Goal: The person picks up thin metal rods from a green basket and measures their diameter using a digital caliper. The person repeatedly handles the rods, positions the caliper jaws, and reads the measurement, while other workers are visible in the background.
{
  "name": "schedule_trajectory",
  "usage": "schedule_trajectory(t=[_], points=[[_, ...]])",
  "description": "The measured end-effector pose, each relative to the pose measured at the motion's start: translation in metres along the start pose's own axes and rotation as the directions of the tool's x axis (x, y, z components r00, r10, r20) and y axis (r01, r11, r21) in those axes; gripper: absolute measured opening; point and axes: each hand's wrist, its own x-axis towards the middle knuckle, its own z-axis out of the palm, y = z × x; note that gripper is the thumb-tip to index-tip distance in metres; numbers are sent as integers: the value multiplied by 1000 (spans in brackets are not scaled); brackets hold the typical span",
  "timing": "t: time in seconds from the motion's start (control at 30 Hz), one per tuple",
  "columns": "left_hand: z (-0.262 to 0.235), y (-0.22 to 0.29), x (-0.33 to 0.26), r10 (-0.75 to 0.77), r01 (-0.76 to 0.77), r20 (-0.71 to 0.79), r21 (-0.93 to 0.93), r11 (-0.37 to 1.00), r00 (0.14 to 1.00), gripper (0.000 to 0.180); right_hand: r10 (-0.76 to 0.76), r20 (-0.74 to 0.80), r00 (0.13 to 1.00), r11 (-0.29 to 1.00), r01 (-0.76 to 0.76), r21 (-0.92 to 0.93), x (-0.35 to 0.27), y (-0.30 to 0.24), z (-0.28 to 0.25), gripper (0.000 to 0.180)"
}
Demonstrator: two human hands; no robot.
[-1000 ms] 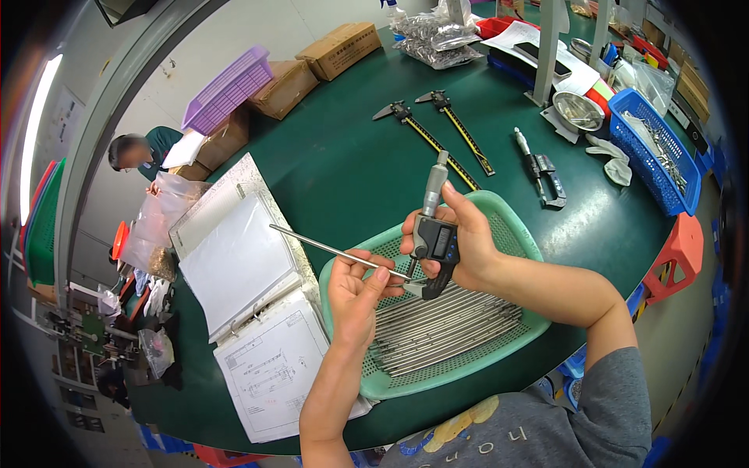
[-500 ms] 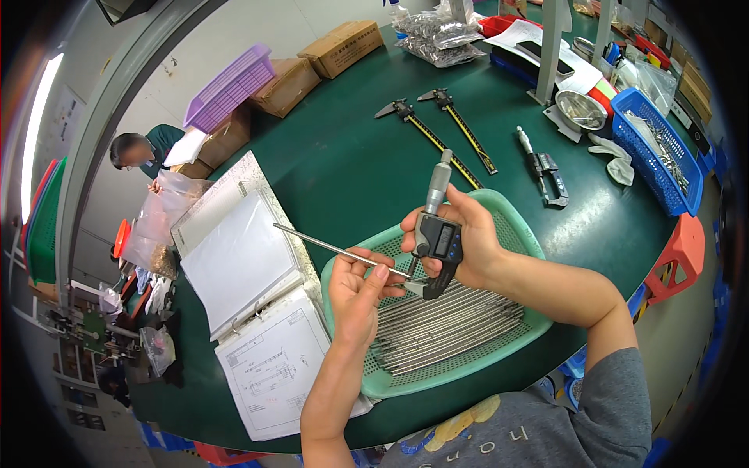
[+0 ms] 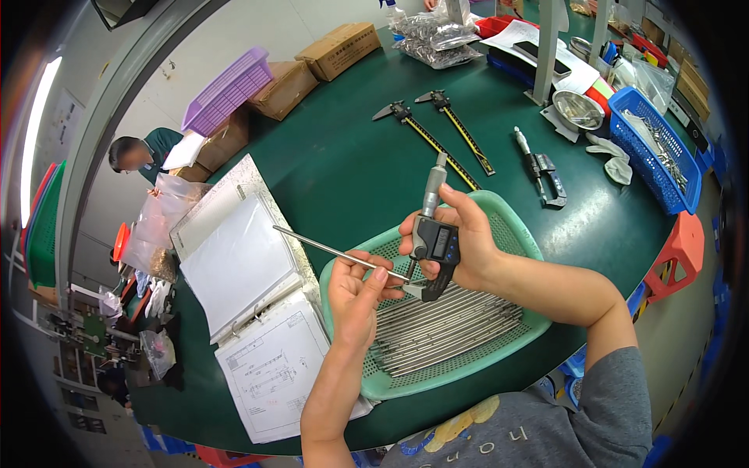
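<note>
Left hand (image 3: 357, 296): pinched on slim silver metal rod (image 3: 328, 249)
Right hand (image 3: 472, 249): wrapped round black-and-silver digital micrometer (image 3: 435, 239)
Pale-green perforated plastic basket (image 3: 511, 226): beneath, bearing similar rods (image 3: 445, 331)

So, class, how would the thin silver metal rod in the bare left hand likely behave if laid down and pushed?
The thin silver metal rod is probably stiff: it juts from the left hand without visible sagging. Its slim, seemingly round shape suggests it may roll, and its smooth shine hints that it could slip.
</note>
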Motion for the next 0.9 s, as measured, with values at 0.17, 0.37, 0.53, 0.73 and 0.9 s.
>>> schedule_trajectory(t=[0.17,0.37,0.53,0.73,0.9], points=[[0,0,0,-6,6,-1,-12,1000,1000,24,-12,11,1000,1000,12,-15,1,1,0,62],[0,0,0,-6,6,-7,-36,999,1000,25,15,22,1000,1000,-15,5,1,-1,-1,62],[-1,-1,0,-5,5,-4,-16,1000,1000,25,31,-36,999,999,-33,-37,1,-1,0,64],[0,0,-2,1,-1,4,3,1000,1000,24,5,-44,999,997,-8,-77,-1,-2,4,63],[1,-2,0,5,-5,-14,-6,1000,1000,24,12,-4,1000,998,-12,-57,1,-2,-2,62]])
